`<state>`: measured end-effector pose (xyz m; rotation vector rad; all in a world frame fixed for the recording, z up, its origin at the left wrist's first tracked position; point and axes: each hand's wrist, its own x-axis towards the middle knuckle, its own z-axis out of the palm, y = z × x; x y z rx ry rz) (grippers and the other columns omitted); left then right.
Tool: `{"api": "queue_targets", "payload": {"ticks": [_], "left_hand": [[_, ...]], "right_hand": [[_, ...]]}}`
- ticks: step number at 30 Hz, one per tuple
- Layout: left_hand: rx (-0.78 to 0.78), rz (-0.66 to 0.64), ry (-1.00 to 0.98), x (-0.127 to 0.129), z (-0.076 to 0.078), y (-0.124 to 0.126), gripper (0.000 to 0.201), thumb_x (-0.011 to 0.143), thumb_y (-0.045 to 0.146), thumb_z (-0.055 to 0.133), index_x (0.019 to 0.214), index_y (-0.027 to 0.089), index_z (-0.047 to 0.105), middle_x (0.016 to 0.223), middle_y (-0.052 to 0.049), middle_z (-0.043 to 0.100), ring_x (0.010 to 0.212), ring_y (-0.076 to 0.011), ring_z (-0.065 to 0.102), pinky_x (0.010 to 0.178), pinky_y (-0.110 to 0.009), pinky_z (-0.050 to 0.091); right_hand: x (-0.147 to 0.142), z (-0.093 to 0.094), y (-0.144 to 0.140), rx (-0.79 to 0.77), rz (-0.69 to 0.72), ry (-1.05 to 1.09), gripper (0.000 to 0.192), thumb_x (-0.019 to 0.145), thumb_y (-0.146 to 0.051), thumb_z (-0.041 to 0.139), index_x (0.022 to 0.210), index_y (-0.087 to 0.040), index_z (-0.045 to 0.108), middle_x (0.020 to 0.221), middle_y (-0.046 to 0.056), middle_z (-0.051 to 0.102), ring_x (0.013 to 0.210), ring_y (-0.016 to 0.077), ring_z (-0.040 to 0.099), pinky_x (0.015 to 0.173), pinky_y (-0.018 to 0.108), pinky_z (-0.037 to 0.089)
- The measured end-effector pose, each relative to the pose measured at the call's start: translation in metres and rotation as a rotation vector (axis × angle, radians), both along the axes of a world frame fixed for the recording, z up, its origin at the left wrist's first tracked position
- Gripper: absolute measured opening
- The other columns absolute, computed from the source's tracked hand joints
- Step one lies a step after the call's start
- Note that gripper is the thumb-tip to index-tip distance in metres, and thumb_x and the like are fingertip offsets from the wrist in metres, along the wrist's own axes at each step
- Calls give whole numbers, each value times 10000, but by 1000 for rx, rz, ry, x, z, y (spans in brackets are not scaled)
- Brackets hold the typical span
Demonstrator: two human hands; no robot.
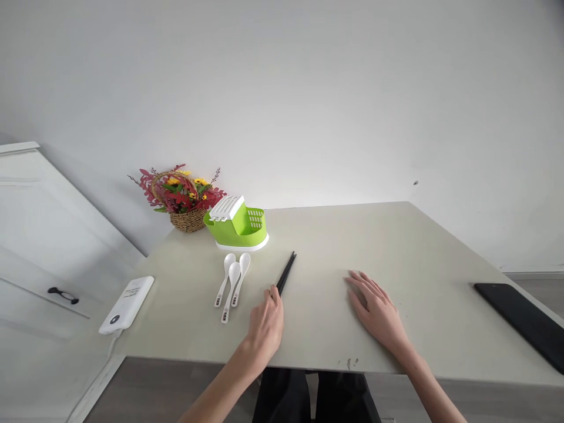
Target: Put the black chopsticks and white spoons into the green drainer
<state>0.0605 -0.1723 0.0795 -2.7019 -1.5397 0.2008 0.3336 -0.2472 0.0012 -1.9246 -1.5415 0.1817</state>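
Observation:
My left hand (267, 322) is closed around the near ends of some black chopsticks (287, 274), whose tips point away from me over the table. How many sticks there are I cannot tell. Palm down on the tabletop, my right hand (374, 308) rests with its fingers stretched out and nothing in it. Left of the chopsticks lie three white spoons (234, 273) side by side, bowls pointing away. Behind them stands a green and white utensil holder (240, 232) with a slotted white lid on its left part and an open basket on its right.
A wicker basket of red and yellow flowers (188, 220) stands at the back left, against the holder. A white power bank (127, 304) with a cable lies at the table's left edge. Far right is a black phone (522, 320). A white cabinet (48, 258) adjoins the left side.

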Motion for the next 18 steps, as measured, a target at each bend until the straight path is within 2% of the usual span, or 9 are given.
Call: {"api": "queue_targets", "payload": {"ticks": [3, 7, 10, 13, 18], "left_hand": [[-8, -11, 44, 2, 1, -1, 727, 791, -56, 506, 1507, 43, 438, 1258, -280, 626, 901, -294, 739, 719, -333, 603], [-8, -5, 75, 9, 7, -1, 802, 725, -103, 562, 1507, 28, 435, 1180, -247, 654, 884, -279, 741, 721, -318, 609], [26, -5, 106, 16, 11, -1, 743, 762, -96, 583, 1484, 23, 453, 1105, -203, 670, 848, -254, 740, 715, -308, 601], [53, 21, 150, 21, 14, -2, 614, 855, -72, 527, 1461, 22, 482, 1059, -176, 675, 815, -232, 740, 712, -300, 589], [76, 36, 173, 24, 10, -4, 548, 923, -16, 508, 1466, 53, 488, 1086, -174, 673, 831, -234, 741, 726, -302, 575]], "right_hand": [[1, -1, 0, -6, 2, -8, 457, 1054, -442, 383, 1424, -269, 587, 1594, 5, 503, 1528, 265, 373, 1240, 535, 348], [1, -2, 0, -9, 7, -10, 471, 1053, -449, 378, 1433, -262, 584, 1594, 13, 503, 1529, 262, 371, 1240, 532, 354], [1, -3, 0, -5, 3, -7, 472, 1046, -450, 387, 1438, -277, 586, 1593, 12, 504, 1528, 269, 374, 1231, 535, 368], [2, -5, 0, 9, -5, -9, 465, 1040, -452, 400, 1428, -290, 598, 1584, 10, 516, 1521, 275, 387, 1223, 535, 381], [3, -7, 0, 14, -6, -13, 458, 1037, -461, 406, 1421, -301, 599, 1581, 4, 520, 1521, 270, 389, 1221, 531, 383]]}}
